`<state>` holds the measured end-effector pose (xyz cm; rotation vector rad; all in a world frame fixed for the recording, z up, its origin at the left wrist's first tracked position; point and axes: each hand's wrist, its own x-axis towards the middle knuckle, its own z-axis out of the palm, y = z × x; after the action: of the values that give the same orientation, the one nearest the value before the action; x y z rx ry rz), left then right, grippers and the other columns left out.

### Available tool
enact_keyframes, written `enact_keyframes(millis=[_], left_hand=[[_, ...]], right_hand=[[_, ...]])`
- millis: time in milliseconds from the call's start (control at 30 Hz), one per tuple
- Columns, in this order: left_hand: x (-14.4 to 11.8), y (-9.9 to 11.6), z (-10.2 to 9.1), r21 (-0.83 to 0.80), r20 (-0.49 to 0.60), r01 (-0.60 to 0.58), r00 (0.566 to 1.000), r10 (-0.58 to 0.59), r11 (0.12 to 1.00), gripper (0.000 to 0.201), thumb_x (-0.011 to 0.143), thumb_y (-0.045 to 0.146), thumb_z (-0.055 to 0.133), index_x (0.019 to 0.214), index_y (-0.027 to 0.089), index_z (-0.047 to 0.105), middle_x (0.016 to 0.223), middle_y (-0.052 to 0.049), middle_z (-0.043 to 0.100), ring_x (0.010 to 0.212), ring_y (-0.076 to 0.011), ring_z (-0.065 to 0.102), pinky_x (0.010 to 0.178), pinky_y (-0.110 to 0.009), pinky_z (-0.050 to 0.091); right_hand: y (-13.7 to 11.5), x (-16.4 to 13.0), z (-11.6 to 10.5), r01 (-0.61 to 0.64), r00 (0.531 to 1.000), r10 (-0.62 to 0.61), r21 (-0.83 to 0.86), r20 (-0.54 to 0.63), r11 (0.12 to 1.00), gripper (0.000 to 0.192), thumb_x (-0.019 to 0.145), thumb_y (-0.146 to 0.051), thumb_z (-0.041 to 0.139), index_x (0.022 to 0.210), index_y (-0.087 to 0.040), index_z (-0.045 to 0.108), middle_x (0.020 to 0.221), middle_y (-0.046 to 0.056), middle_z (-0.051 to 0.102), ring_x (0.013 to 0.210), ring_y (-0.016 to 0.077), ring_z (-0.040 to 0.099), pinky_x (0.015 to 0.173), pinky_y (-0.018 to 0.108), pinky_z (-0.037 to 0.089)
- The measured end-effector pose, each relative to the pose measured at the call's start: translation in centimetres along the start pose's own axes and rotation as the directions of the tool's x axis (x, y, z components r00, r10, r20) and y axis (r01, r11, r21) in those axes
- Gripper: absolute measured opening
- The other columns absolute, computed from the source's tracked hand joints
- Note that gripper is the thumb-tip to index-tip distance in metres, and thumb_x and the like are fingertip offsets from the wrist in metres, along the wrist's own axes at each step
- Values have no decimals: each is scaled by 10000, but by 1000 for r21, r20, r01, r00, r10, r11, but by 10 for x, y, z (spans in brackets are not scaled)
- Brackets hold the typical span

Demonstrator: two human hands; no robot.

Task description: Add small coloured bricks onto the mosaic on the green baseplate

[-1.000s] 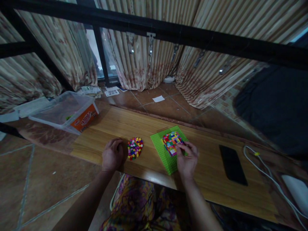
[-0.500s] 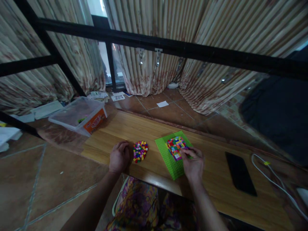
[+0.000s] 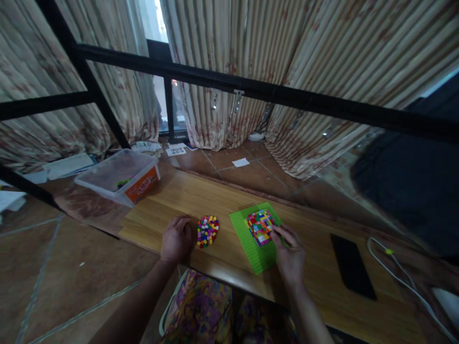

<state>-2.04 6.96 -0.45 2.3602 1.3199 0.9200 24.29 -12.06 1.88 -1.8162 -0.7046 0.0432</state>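
Observation:
On the wooden board, a green studded baseplate [image 3: 260,260] carries a block of small multicoloured bricks [image 3: 258,225]. Over the right side of that block is my right hand [image 3: 291,251], thumb and forefinger pinched together at the bricks; anything between the fingertips is too small to make out. My left hand [image 3: 175,239] rests on the board with its fingers curled in, and what they may hold is hidden. Close to its right lies a flat, rounded spread of loose coloured bricks [image 3: 207,231].
A clear plastic box [image 3: 107,174] with an orange label stands at the board's left end. To the right lie a black phone-like slab [image 3: 352,266] and a white cable [image 3: 405,274]. A dark metal rail [image 3: 201,74] crosses in front of the curtains.
The whole view has shifted slightly, so the scene sits a little lower. My right hand stays pinched at the brick block, and my left hand stays curled beside the loose bricks.

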Motion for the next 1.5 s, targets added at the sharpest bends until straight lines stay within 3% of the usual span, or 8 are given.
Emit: enact_keyframes(millis=[500,600,700,800,867,933,1167,1500], left_hand=[[1,-3,3,16,20,-3,1000,3,1000,279,866,233,416,962,170,670,1069,-97,670,998,-231,613,899,-364,503],[0,-2,3,14,21,4,1000,-4,1000,274,865,224,423,967,174,673,1061,-93,670,998,-228,611,898,-359,501],[-1,-1,2,7,19,4,1000,-4,1000,271,869,218,426,967,176,674,1057,-92,668,991,-219,611,901,-350,499],[-1,1,2,4,16,13,1000,-13,1000,267,868,204,425,957,181,676,1054,-84,668,991,-212,610,907,-344,496],[-2,1,2,-1,15,19,1000,-19,1000,263,864,197,430,954,179,676,1056,-83,668,992,-211,609,909,-344,495],[-2,1,2,-5,14,21,1000,-21,1000,261,863,198,433,951,175,677,1053,-84,669,995,-213,607,912,-346,494],[-2,2,2,-22,3,28,1000,-28,999,257,857,186,438,955,187,676,1052,-75,669,985,-205,609,905,-340,499],[-2,1,2,-20,7,13,1000,-13,1000,260,862,190,435,956,173,677,1028,-87,675,978,-210,607,902,-349,499]], right_hand=[[13,5,19,-173,985,173,40,2,984,454,777,-490,650,1095,-170,701,1044,115,718,910,236,649,823,388,494],[2,4,14,-63,997,60,-69,-47,996,409,800,-481,639,1057,-171,712,1023,112,706,931,245,633,858,414,482],[-21,-4,13,198,964,-234,-247,-128,949,308,846,-423,620,1016,-186,719,1074,117,667,1043,258,584,953,446,428],[-46,-21,24,395,919,-385,-180,88,901,184,901,-323,575,976,-228,713,993,68,677,964,215,608,895,386,462],[-57,-38,39,446,859,-394,-99,327,890,169,920,-280,547,970,-245,705,940,44,680,907,192,609,841,342,477],[-61,-55,57,461,804,-390,-55,450,886,160,919,-259,547,964,-238,699,934,42,677,902,187,601,823,321,474],[-60,-81,100,408,832,-226,-282,507,868,140,826,-336,691,857,-204,655,851,53,650,890,238,548,825,377,416],[-65,-81,111,433,836,-241,-322,492,842,86,872,-266,634,795,-227,644,836,47,619,888,232,507,804,353,376]])
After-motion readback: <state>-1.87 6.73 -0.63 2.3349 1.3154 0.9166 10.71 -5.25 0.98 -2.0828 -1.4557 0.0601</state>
